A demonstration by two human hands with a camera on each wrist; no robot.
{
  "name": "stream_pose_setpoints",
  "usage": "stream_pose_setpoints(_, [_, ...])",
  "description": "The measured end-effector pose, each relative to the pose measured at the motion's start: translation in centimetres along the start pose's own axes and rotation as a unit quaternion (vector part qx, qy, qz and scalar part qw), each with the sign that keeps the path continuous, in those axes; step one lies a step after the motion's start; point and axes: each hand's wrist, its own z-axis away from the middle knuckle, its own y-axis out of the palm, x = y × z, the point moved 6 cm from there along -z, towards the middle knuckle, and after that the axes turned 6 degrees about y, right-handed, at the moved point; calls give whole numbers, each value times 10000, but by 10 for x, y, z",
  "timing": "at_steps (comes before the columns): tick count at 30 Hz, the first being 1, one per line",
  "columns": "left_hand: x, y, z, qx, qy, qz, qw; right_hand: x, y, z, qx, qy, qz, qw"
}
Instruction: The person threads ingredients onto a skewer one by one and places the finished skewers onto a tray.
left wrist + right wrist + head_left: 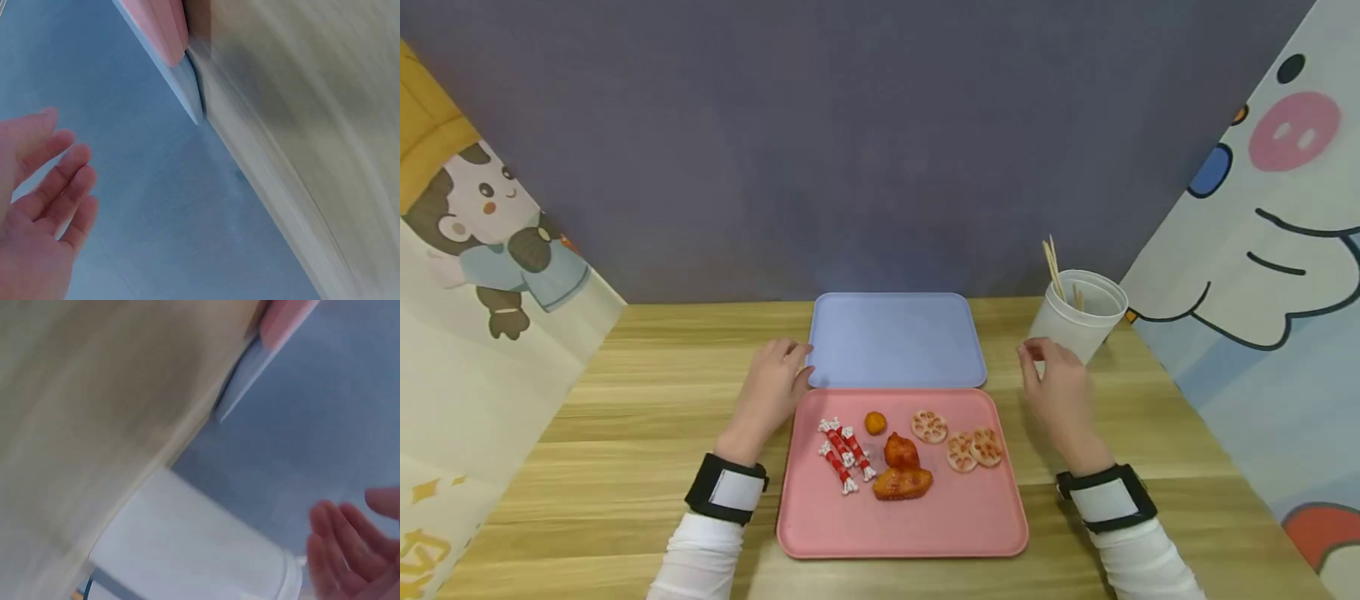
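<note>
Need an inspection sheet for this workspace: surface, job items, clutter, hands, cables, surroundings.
Surface: pale striped wood-grain tabletop.
Job items: pink rectangular tray holding red rolls with white ends, a small orange ball, two glossy orange-brown food-like pieces and three pale slices with reddish holes; light-blue rectangular tray behind it; round white tub with thin wooden sticks.
Clutter: nothing seen.
Hands: left hand near the blue tray's left edge, right hand near the tub; both hold nothing.
Cables: nothing seen.
Surroundings: plain dark grey-blue backdrop; cartoon-printed side panels.
</note>
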Motion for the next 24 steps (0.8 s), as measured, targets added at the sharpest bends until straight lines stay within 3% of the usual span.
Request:
stream_pose_setpoints(8, [4,-9,3,-227,74,-138,9996,-32,-30,-20,-953,747,-145,9925])
stream_pose_setpoints(17, [13,-10,9,-292,75,-199,9993,-52,-46,-41,-1065,946,-329,9893])
stream_pose_setpoints(24, [25,-17,13,-289,4,-288,9992,-51,-47,-50,-1131,751,-430,9898])
